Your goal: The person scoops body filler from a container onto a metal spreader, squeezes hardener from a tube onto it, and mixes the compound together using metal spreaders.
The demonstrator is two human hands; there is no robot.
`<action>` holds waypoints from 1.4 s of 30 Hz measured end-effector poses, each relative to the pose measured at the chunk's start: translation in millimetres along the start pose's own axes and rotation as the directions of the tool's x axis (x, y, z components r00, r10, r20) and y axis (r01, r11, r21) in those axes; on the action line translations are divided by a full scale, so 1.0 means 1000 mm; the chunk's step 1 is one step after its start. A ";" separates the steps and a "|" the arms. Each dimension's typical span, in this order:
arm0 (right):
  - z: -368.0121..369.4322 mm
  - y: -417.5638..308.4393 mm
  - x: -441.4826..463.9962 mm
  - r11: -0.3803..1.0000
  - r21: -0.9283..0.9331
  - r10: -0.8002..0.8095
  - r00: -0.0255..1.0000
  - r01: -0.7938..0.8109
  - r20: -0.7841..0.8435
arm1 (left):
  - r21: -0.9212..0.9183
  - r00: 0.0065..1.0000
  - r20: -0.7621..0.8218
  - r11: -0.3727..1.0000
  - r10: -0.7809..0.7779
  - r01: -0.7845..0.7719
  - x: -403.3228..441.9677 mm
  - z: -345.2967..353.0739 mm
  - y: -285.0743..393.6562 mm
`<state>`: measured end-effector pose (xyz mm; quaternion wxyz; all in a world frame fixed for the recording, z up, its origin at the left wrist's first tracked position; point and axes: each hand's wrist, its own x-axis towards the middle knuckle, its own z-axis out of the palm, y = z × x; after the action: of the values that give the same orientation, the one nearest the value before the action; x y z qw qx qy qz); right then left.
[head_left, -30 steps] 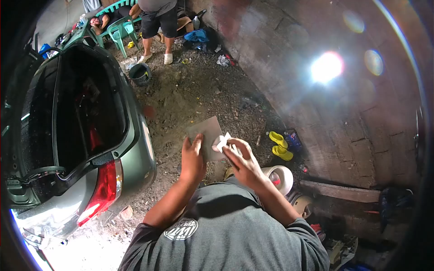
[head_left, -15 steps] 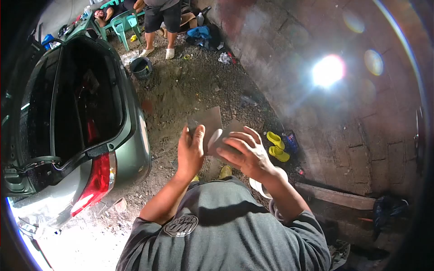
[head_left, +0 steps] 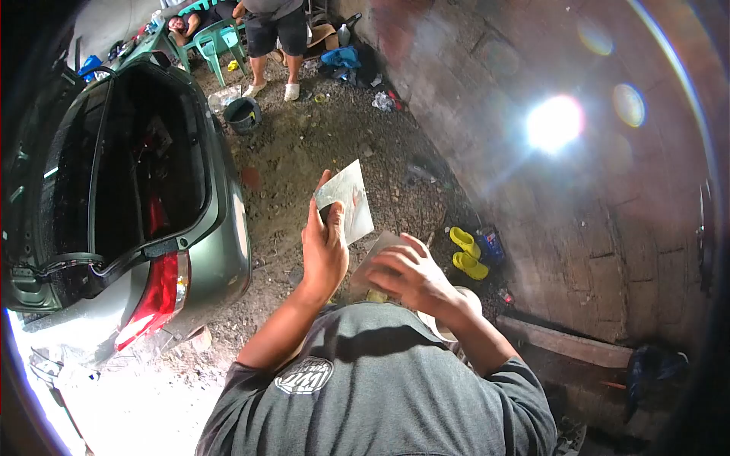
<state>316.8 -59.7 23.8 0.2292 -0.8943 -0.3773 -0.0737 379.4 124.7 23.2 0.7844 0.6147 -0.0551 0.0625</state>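
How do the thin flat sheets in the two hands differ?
The left hand holds a bright, pale flat sheet; the right hand, a duller, brownish flat sheet. The pale sheet sits higher in view than the brownish sheet, which is more covered. Both look thin.

Most fingers of the left hand (head_left: 325,254) are hidden behind the pale flat sheet (head_left: 351,209), and the dark patch (head_left: 325,213) by its thumb is too small to identify. The right hand (head_left: 417,275) is slightly blurred and covers much of the second sheet (head_left: 372,252). Just behind that hand, its forearm hides part of a round pale container (head_left: 470,299). Well beyond both hands, the standing person (head_left: 277,36) is cut off by the top edge. Nearer than the hands, the lettering on the shirt emblem (head_left: 304,375) is too small to read.
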 end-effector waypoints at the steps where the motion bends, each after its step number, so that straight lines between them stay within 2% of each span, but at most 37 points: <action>1: -0.011 0.001 -0.003 1.000 0.016 0.010 0.997 -0.009 -0.077 | 0.025 0.999 0.000 0.999 -0.038 0.038 0.000 -0.001 -0.005; 3: -0.023 -0.006 0.003 0.994 0.103 -0.012 0.961 0.042 -0.277 | 0.077 0.993 -0.007 0.990 -0.119 0.119 -0.003 -0.003 -0.017; 4: -0.026 -0.009 0.006 0.987 0.143 -0.031 0.955 0.077 -0.296 | -0.373 0.888 -0.111 0.847 -0.447 0.380 -0.005 0.005 -0.021; 5: -0.027 -0.010 0.008 0.977 0.179 -0.051 0.947 0.112 -0.319 | -0.415 0.871 -0.118 0.820 -0.477 0.394 -0.007 0.009 -0.021; 7: -0.004 0.012 0.007 0.982 0.184 0.037 0.922 0.037 -0.386 | -0.504 0.836 -0.124 0.759 -0.535 0.411 -0.011 0.016 -0.007; 9: -0.001 0.045 -0.006 0.976 0.142 0.194 0.955 -0.165 -0.223 | -0.468 0.843 -0.031 0.753 -0.537 0.463 -0.017 0.009 -0.013; 10: 0.003 0.072 -0.019 0.980 -0.072 0.171 0.971 -0.184 -0.167 | -0.471 0.845 -0.004 0.747 -0.534 0.470 -0.021 0.008 -0.013; 11: -0.002 0.087 -0.024 0.968 -0.057 0.236 0.964 -0.244 -0.124 | -0.474 0.849 0.021 0.743 -0.528 0.473 -0.020 0.006 -0.014; 13: -0.024 0.069 -0.017 0.969 -0.123 0.175 0.949 -0.213 -0.262 | -0.411 0.863 -0.081 0.806 -0.498 0.426 -0.015 0.007 -0.028; 14: -0.033 0.051 -0.010 0.982 -0.140 0.086 0.964 -0.124 -0.250 | -0.375 0.864 -0.129 0.831 -0.487 0.412 -0.017 0.006 -0.032; 15: -0.035 0.037 -0.002 0.987 -0.159 -0.004 0.970 -0.036 -0.245 | -0.240 0.899 -0.133 0.894 -0.418 0.380 -0.018 0.006 -0.029; 16: -0.021 0.039 -0.007 0.997 -0.078 -0.014 0.975 -0.004 -0.222 | -0.097 0.933 -0.117 0.939 -0.339 0.329 -0.017 0.003 -0.022; 17: -0.027 0.044 -0.008 0.990 -0.138 0.014 0.977 -0.044 -0.213 | 0.044 0.960 -0.089 0.962 -0.265 0.269 -0.015 0.003 -0.016; 18: -0.039 0.053 -0.009 0.977 -0.198 0.035 0.980 -0.074 -0.195 | -0.119 0.948 -0.074 0.946 -0.311 0.301 -0.012 0.006 -0.011; 19: -0.050 0.059 -0.006 0.962 -0.254 0.057 0.982 -0.102 -0.179 | -0.090 0.956 -0.088 0.958 -0.280 0.272 -0.011 0.011 -0.008; 20: -0.052 0.053 0.003 0.978 -0.189 0.023 0.950 -0.086 -0.312 | -0.055 0.962 -0.096 0.966 -0.257 0.253 -0.012 0.017 -0.006; 21: -0.046 0.047 0.004 0.982 -0.181 -0.001 0.969 -0.045 -0.246 | -0.024 0.966 -0.105 0.972 -0.235 0.233 -0.014 0.022 -0.004; 22: -0.041 0.042 0.005 0.984 -0.177 -0.031 0.982 -0.002 -0.186 | 0.001 0.945 -0.028 0.945 -0.326 0.327 -0.011 0.016 0.002; 23: -0.040 0.039 0.005 0.985 -0.170 -0.058 0.990 0.036 -0.129 | 0.013 0.947 0.006 0.947 -0.322 0.322 -0.009 0.015 -0.001; 24: -0.048 0.045 0.003 0.991 -0.133 -0.031 0.993 0.016 -0.114 | 0.020 0.948 0.036 0.949 -0.316 0.315 -0.006 0.016 -0.004; 25: -0.054 0.052 0.000 0.980 -0.196 -0.004 0.995 -0.016 -0.101 | 0.029 0.949 0.065 0.951 -0.309 0.308 -0.003 0.016 -0.004; 26: -0.057 0.054 0.003 0.973 -0.224 0.020 0.991 -0.050 -0.132 | -0.244 0.913 0.146 0.881 -0.380 0.405 -0.009 0.022 -0.004; 27: -0.060 0.053 0.005 0.965 -0.251 0.039 0.987 -0.078 -0.159 | -0.075 0.922 0.158 0.927 -0.353 0.367 -0.009 0.024 -0.001; 29: -0.038 0.054 0.007 0.984 -0.167 0.026 0.981 -0.059 -0.192 | 0.267 0.934 0.184 0.930 -0.307 0.253 -0.010 0.024 0.004; 30: -0.025 0.048 0.005 0.995 -0.021 0.094 0.978 -0.100 -0.187 | 0.406 0.982 0.180 0.914 -0.064 -0.014 -0.005 0.024 0.003; 31: -0.014 0.039 0.005 0.997 0.052 0.066 0.977 -0.057 -0.204 | 0.406 0.991 0.137 0.913 -0.012 -0.045 -0.003 0.023 -0.002; 33: -0.017 0.023 0.000 0.997 0.010 -0.077 0.992 0.078 -0.101 | 0.411 0.995 0.052 0.907 0.081 -0.095 -0.001 0.022 -0.011; 34: -0.013 0.023 -0.005 0.996 0.040 -0.078 0.995 0.081 -0.065 | 0.296 1.000 0.016 0.955 -0.008 0.003 -0.002 0.022 -0.010; 37: -0.017 0.036 -0.015 0.996 0.084 0.043 0.998 -0.040 -0.037 | 0.242 0.996 -0.051 0.968 0.073 -0.059 0.000 0.020 -0.002; 38: -0.021 0.036 -0.016 0.987 0.152 0.065 0.990 -0.046 -0.123 | 0.242 0.998 -0.061 0.970 -0.004 0.019 0.001 0.019 0.003; 39: -0.028 0.026 -0.006 0.986 0.163 0.029 0.947 0.025 -0.320 | 0.011 0.981 -0.136 0.990 -0.137 0.140 0.001 0.021 -0.001; 40: -0.036 0.017 -0.001 0.984 0.169 0.008 0.950 0.047 -0.311 | -0.224 0.943 -0.174 0.944 -0.283 0.242 -0.001 0.024 -0.007; 41: -0.038 0.010 0.001 0.982 0.176 -0.009 0.952 0.066 -0.306 | -0.447 0.887 -0.172 0.836 -0.429 0.318 -0.003 0.026 -0.011; 42: -0.027 0.012 0.004 0.977 0.204 0.003 0.943 0.069 -0.334 | -0.313 0.861 -0.136 0.846 -0.489 0.431 -0.004 0.022 -0.002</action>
<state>328.7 -77.2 44.6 0.3826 -0.8327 -0.3540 -0.1866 375.6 102.4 26.3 0.8541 0.4862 0.1699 -0.0720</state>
